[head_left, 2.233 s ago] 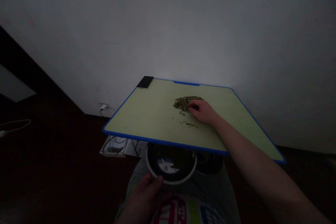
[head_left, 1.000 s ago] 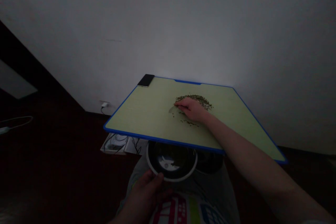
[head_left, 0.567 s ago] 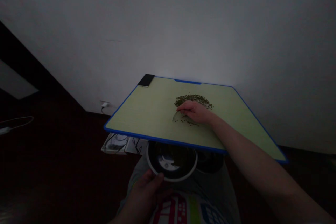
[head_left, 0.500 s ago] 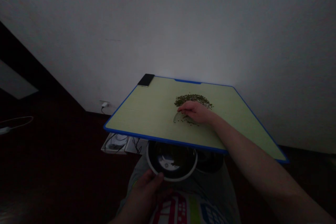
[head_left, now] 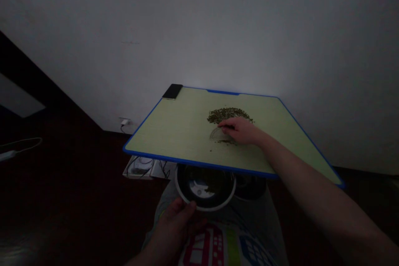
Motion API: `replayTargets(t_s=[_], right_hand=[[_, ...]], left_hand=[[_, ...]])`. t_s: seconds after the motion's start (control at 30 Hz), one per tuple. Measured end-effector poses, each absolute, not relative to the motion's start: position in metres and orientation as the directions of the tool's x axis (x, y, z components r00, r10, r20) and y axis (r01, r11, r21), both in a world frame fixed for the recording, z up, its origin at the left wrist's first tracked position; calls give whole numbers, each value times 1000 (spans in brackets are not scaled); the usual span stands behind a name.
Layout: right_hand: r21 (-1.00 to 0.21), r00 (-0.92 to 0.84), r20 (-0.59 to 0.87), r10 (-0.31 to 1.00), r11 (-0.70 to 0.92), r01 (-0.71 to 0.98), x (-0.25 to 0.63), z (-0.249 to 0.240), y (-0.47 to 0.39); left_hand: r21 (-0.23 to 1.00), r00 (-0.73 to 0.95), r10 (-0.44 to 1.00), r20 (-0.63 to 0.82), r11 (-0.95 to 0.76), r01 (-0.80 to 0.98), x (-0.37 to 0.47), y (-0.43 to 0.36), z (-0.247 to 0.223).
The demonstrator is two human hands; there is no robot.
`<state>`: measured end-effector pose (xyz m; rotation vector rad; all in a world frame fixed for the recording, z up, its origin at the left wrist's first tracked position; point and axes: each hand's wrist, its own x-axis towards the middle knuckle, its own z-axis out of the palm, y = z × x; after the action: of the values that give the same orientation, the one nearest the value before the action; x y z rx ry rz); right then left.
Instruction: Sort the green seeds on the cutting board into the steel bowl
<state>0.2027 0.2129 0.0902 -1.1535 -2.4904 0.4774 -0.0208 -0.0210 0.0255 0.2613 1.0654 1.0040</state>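
My right hand (head_left: 238, 129) is closed on a clear half-round protractor (head_left: 215, 134), held on edge against the pale tabletop. A small strip of grains (head_left: 227, 142) lies along the protractor's near side. Beyond the hand spreads a larger heap of small greenish-brown grains (head_left: 229, 113), partly hidden by the fingers. Below the table's front edge, my left hand (head_left: 179, 218) grips the rim of a dark bowl (head_left: 220, 206) with a pale rim, thumb on top. Some grains show inside the bowl, though it is too dark to tell how many.
The folding table (head_left: 168, 133) has a blue edge and stands against the wall. A black phone (head_left: 172, 91) lies at its far left corner. Another dark vessel (head_left: 251, 187) sits beside the bowl. Under the table are boxes with cables (head_left: 140, 168); a charger (head_left: 124, 122) is plugged into the wall.
My right hand and the protractor have shifted slightly right, and the protractor shows more upright. Grains near it now lie in a narrower strip. My left hand still holds the bowl under the edge.
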Motion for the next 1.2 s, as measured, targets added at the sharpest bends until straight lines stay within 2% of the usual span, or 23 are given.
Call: replayTargets(t_s=[0.2,0.37,0.47,0.63,0.77,1.2], right_hand=[[-411,-467,192,863,503,761,227,90,205],[-516,-338,262,904,427,743,247,86,186],[-540,-374,259,891,455,709,242,88,165],[-469,-502,306,809,587,660,216,92,125],[-467,-566,313,762,643,607,202,90,108],[-423,-556,301,775,631,650,198,86,107]], left_hand=[[590,120,771,-626,569,-573,-19,-22,28],[586,116,771,-627,564,-581,-16,-21,27],[584,118,765,-633,572,-576,-16,-20,28],[580,114,765,-634,567,-585,-17,-20,31],[591,129,772,-623,571,-570,-18,-20,31],[585,145,782,-606,562,-585,-18,-20,31]])
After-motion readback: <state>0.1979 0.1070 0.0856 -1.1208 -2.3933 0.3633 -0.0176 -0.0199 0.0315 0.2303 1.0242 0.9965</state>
